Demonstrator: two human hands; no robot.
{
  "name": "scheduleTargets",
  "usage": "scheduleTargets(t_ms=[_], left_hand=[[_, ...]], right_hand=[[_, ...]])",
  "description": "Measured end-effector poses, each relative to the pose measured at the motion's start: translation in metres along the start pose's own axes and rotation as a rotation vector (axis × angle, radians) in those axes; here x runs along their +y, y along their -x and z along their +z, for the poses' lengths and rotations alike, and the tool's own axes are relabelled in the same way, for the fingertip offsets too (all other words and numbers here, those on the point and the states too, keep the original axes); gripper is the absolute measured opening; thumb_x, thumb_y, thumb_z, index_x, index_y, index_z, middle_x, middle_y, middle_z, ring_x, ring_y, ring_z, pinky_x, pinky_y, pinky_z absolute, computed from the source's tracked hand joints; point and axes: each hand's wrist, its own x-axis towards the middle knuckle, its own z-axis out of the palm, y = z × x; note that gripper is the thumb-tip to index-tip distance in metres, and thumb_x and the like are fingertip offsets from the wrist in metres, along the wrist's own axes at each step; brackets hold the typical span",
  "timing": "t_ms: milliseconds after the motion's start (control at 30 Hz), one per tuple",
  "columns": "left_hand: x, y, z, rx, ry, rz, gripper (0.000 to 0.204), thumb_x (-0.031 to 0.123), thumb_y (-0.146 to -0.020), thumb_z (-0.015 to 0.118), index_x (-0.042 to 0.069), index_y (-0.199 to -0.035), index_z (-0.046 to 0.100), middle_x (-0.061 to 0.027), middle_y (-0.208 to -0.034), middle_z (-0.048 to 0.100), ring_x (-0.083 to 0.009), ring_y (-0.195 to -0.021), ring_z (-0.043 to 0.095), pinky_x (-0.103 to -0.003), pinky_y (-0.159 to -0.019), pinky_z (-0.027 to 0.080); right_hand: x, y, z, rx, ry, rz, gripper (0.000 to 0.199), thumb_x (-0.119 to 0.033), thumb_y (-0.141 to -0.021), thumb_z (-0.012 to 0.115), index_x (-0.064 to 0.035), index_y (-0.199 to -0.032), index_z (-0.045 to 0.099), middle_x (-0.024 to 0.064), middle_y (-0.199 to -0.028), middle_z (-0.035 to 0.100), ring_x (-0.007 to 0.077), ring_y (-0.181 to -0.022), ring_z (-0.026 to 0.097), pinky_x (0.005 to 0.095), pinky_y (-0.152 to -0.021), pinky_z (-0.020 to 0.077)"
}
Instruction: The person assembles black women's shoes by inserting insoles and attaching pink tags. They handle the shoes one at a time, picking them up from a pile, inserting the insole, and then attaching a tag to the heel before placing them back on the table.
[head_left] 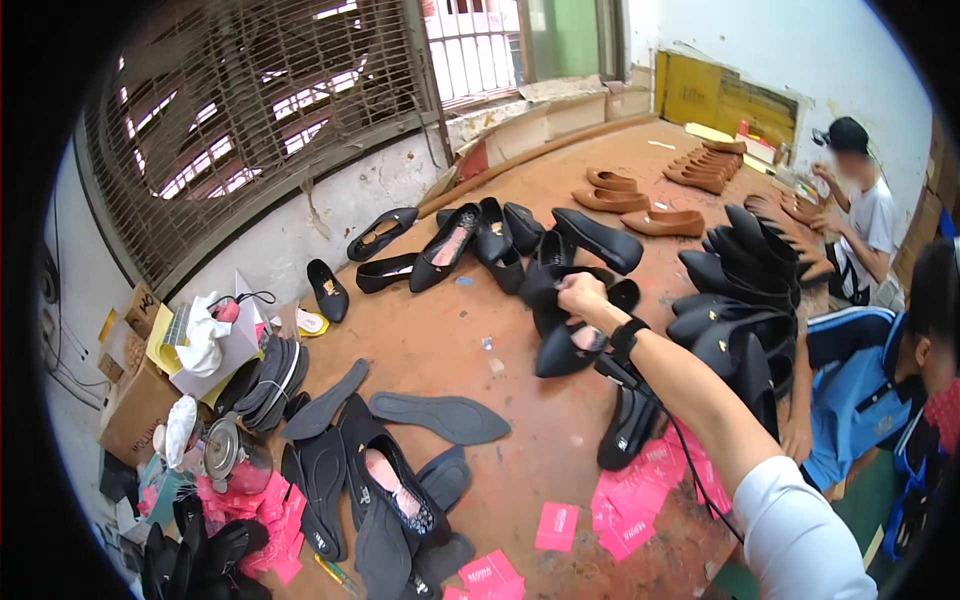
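Evidently, right hand [580, 294]: was curled among black shoes [556, 357], mid-frame; grip unclear.
Shoe step: seemingly picking; next needed firm hold.

Pink cards [557, 527], brown carton [150, 412]: both lettered

A long brown table [550, 452] fills the middle of the room, and its surface looks worn and stained. A raised brown edging [540, 157] follows its far side. On the upper left, a large wire mesh [230, 90] in a metal frame stands above a whitish, scratched wall [345, 195], and bright strips of light show through it. Beside it, a window [475, 52] with white bars is very bright, next to a green panel [565, 50]. A yellow board [715, 105] is on the pale right wall [850, 80], where the paint has marks.
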Motion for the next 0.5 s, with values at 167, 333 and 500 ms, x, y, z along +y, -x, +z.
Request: scheduleTargets(t_ms=[167,333,500], left_hand=[[0.041,-0.035,-0.045,-0.238,0.083,-0.115,0.062,0.042,-0.093,0.055,0.003,-0.141,0.046,-0.0323,-0.150,0.031,-0.0500,-0.139,0.030,-0.062,-0.111,0.027],[0.042,-0.025,-0.058,-0.212,0.018,-0.177,0.061,0.039,-0.091,0.057,0.005,-0.141,0.046,-0.0289,-0.152,0.031,-0.0484,-0.140,0.030,-0.061,-0.112,0.027],[0.037,-0.031,-0.047,-0.184,0.030,-0.128,0.060,0.039,-0.092,0.057,0.007,-0.141,0.047,-0.0287,-0.148,0.037,-0.0481,-0.138,0.033,-0.059,-0.112,0.027]], right_hand=[[-0.015,0.037,0.000,-0.601,0.100,-0.006,0.025,-0.004,-0.071,0.063,-0.0056,-0.093,0.075,0.0140,-0.077,0.071,0.0217,-0.062,0.071,0.0302,-0.053,0.0591],[-0.045,0.148,0.015,-0.975,0.067,-0.352,0.022,-0.003,-0.075,0.060,-0.0057,-0.089,0.076,0.0097,-0.082,0.072,0.0171,-0.069,0.067,0.0275,-0.064,0.0544],[-0.043,0.097,0.009,0.056,0.601,-0.454,0.031,-0.012,-0.078,0.060,-0.0072,-0.105,0.072,0.0235,-0.111,0.067,0.0402,-0.105,0.065,0.0469,-0.088,0.0536]])
